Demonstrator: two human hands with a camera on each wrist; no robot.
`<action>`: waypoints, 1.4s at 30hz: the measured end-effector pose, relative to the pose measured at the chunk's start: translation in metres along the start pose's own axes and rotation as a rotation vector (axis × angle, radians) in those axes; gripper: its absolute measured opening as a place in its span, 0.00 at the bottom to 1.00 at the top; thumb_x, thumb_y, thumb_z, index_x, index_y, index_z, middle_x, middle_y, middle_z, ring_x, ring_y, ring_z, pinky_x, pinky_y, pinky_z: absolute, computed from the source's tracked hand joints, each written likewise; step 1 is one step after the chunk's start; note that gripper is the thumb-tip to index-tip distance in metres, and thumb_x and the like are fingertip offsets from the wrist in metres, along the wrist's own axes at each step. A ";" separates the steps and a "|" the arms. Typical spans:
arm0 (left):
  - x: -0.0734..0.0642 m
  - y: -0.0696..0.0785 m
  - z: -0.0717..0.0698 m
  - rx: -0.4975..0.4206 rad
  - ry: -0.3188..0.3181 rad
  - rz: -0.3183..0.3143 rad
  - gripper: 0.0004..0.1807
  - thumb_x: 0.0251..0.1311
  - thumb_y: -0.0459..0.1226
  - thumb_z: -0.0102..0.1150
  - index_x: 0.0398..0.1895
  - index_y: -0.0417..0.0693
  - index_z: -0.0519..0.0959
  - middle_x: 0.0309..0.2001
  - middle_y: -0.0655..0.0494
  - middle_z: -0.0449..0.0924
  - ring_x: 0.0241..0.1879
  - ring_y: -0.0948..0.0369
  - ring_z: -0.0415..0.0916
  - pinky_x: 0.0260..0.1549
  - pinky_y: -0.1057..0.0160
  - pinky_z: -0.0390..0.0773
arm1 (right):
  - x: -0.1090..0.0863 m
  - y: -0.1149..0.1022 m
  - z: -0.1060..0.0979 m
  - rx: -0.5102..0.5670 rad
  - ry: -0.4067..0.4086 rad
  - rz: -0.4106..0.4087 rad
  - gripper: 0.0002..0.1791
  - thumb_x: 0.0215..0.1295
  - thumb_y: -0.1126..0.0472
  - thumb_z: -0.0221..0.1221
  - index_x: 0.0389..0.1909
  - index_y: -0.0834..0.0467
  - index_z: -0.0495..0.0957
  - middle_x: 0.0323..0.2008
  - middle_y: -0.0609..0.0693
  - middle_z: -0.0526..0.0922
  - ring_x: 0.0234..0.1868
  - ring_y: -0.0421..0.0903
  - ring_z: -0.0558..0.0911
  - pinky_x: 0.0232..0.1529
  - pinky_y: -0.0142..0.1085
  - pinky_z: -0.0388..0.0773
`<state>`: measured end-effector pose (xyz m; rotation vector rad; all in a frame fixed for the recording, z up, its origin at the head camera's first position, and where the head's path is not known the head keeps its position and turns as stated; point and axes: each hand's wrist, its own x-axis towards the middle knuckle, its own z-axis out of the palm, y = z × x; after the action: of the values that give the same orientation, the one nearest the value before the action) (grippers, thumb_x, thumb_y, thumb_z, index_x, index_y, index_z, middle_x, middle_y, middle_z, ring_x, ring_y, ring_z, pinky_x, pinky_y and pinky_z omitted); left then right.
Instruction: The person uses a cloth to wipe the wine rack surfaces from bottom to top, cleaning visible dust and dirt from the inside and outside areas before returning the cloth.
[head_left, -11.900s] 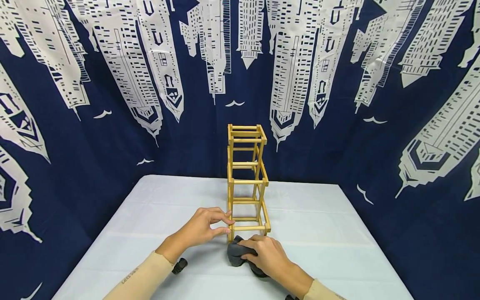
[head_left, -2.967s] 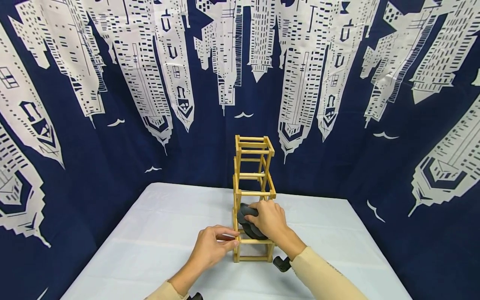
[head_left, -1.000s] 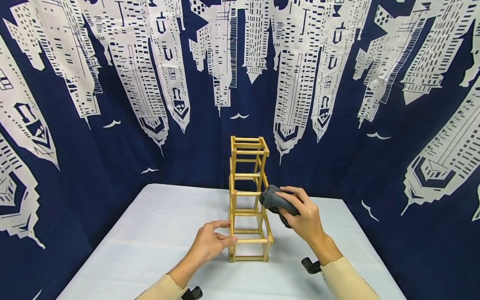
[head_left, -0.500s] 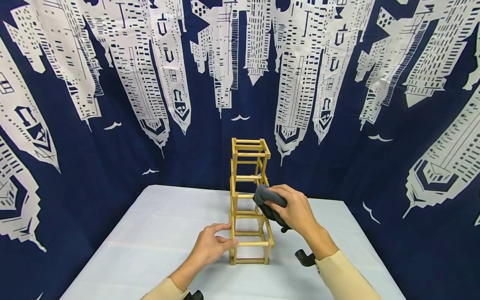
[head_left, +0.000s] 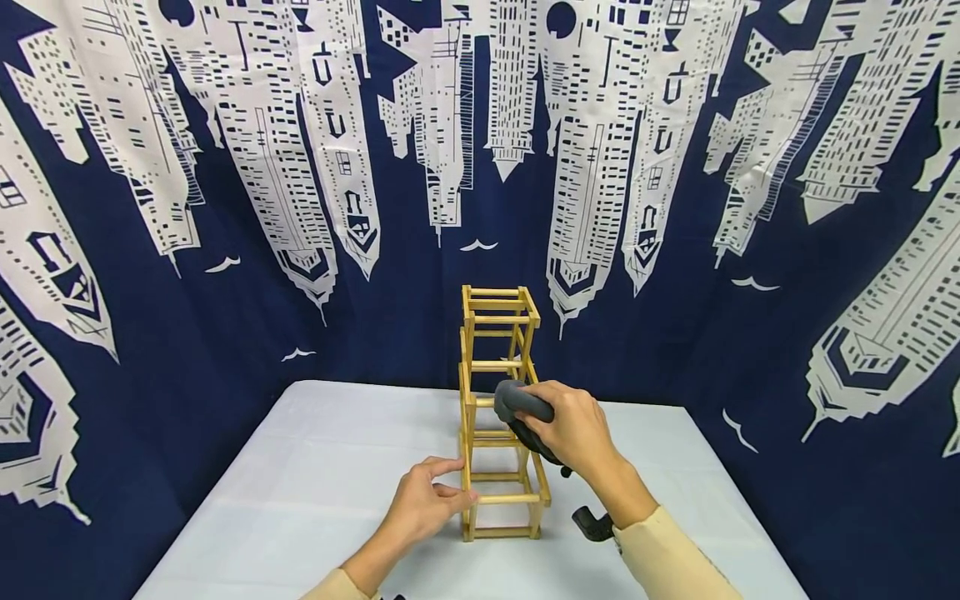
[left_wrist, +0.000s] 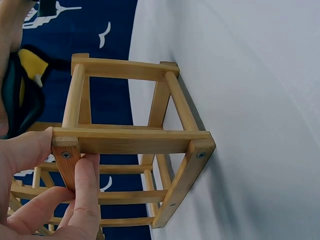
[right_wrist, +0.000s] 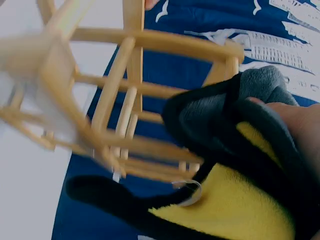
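Observation:
A tiered light-wood rack [head_left: 508,500] of posts and rails stands on the white table. My left hand [head_left: 423,502] grips its lower left front post; the left wrist view has thumb and fingers on either side of the wood [left_wrist: 135,144]. My right hand [head_left: 579,427] holds a bunched cleaning cloth [head_left: 525,402], grey outside, against the rack's right side around the middle tier. Close up in the right wrist view, the cloth [right_wrist: 235,197] shows a yellow face, black edging and a small clear tag. Part of the cloth hangs below the right hand.
The white-covered table [head_left: 330,442] extends to both sides of the rack. Behind it hangs a navy curtain [head_left: 405,333] printed with white skyscrapers. A black wrist-mounted piece [head_left: 592,523] juts out by the right sleeve.
The cloth was low at the rack's front, later inside its lower tier, then out to the right; over the last second it comes back left onto the rack. The left hand stays at the post.

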<state>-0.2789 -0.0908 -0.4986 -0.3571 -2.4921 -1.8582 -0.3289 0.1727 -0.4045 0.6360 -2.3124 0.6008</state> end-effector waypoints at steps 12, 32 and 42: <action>-0.003 -0.003 0.001 0.017 0.033 -0.017 0.33 0.67 0.37 0.85 0.74 0.39 0.86 0.77 0.35 0.82 0.49 0.53 0.99 0.41 0.65 0.92 | 0.011 -0.034 0.031 -0.011 0.020 -0.026 0.19 0.62 0.58 0.88 0.53 0.52 0.96 0.49 0.48 0.98 0.47 0.53 0.99 0.43 0.51 0.97; 0.002 0.000 0.003 -0.044 0.026 -0.055 0.37 0.66 0.34 0.84 0.78 0.40 0.83 0.61 0.39 0.94 0.50 0.53 0.98 0.45 0.62 0.90 | 0.018 -0.007 -0.019 -0.104 -0.156 0.061 0.18 0.67 0.57 0.86 0.56 0.49 0.97 0.51 0.48 0.97 0.46 0.57 0.97 0.42 0.54 0.95; 0.000 -0.004 0.006 -0.179 -0.014 -0.095 0.41 0.67 0.34 0.82 0.83 0.37 0.78 0.76 0.35 0.85 0.55 0.54 0.97 0.52 0.64 0.89 | 0.013 -0.003 -0.012 0.079 -0.117 0.120 0.20 0.67 0.55 0.86 0.58 0.51 0.95 0.53 0.52 0.98 0.49 0.55 0.97 0.49 0.54 0.95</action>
<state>-0.2791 -0.0857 -0.5040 -0.2589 -2.3973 -2.1290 -0.3300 0.1742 -0.3867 0.5857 -2.4600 0.7311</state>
